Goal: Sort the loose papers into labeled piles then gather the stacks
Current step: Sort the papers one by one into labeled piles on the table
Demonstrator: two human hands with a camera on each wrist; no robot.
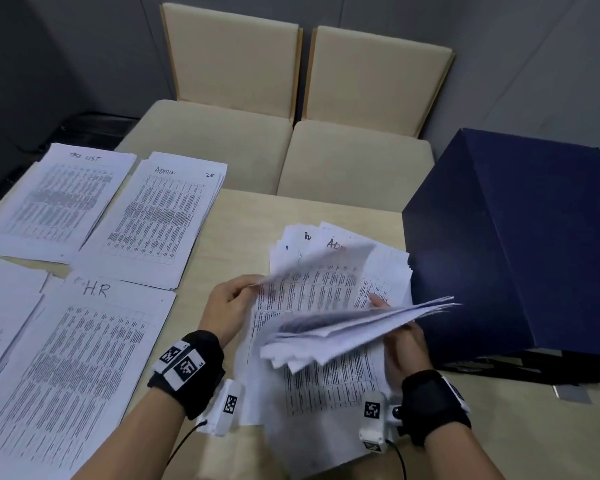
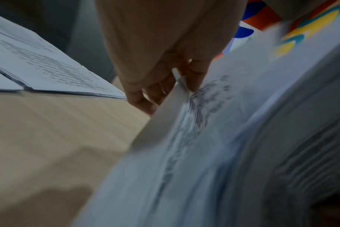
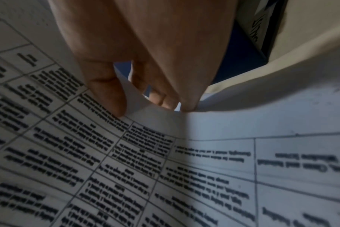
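The unsorted stack (image 1: 329,386) lies on the surface (image 1: 243,230) beside the blue box (image 1: 520,244). The left hand (image 1: 227,304) pinches one sheet's (image 1: 312,263) corner; the right hand (image 1: 404,344) grips a lifted, fanned bundle (image 1: 354,322). Judging by the loose fan, sheets could slip out and scatter, or land on the HR pile (image 1: 77,368) or Admin pile (image 1: 160,216) wrongly.

The lifted sheet (image 1: 312,265) is motion-blurred, the raised bundle (image 1: 354,327) hides the right hand's fingers, and the HR pile (image 1: 66,368) runs off frame.
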